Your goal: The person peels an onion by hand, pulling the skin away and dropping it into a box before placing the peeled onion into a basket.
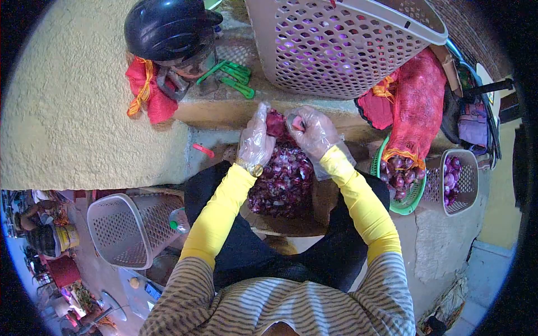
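Observation:
My left hand (256,139), in a clear plastic glove with a watch at the wrist, is closed around a red onion (275,123). Close beside it, my gloved right hand (316,134) has its fingers closed on a small pink-red object (298,122); its kind is mostly hidden by the fingers. Beneath both hands, between my knees, a cardboard box (288,225) holds a heap of purple onion skins (280,187).
A large perforated basket (342,56) stands on the ledge ahead. To the right are a red mesh sack (417,101), a green basket (414,203) of onions and a smaller basket (476,185). Another basket (117,229) lies left. A black helmet (165,28) sits far left on the ledge.

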The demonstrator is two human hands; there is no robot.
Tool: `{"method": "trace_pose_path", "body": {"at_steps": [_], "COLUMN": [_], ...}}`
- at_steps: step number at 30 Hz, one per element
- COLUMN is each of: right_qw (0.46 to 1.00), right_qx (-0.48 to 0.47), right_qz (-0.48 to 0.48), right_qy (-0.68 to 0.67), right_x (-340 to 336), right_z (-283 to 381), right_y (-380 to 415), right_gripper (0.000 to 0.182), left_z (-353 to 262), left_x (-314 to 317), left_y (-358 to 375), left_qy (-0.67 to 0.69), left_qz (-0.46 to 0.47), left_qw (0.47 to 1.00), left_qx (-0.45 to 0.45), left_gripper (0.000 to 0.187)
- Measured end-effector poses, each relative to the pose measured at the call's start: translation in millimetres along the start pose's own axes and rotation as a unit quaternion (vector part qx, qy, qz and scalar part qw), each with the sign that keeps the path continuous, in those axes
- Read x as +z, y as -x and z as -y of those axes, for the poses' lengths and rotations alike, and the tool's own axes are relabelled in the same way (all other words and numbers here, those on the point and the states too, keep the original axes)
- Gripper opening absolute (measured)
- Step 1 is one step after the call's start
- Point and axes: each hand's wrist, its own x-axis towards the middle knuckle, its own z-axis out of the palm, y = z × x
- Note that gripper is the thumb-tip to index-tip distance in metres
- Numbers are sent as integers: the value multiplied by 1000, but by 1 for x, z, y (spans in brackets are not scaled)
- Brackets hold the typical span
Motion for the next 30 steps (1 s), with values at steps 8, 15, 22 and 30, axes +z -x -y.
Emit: {"method": "trace_pose_path", "body": {"at_steps": [8,15,22,30], "right_qw": [998,989,937,976], "right_qx": [34,107,216,120], "right_qz": [-34,13,43,66], "right_qy": [-40,-103,-272,-171], "right_x": [2,9,10,4], "right_z": [-2,-23,-29,-11], "right_y": [-4,-6,-3,-1], "right_gripper": [38,34,43,55], "left_z": [-12,-21,-46,-68], "left_x": [25,28,34,51], "left_y": [16,17,24,33], "left_qy": [170,53,79,57], "left_qz": [-2,26,17,-57], "left_qw": [980,997,997,993], "left_qx": [-105,-58,-6,87], "left_gripper": [39,35,40,52]}}
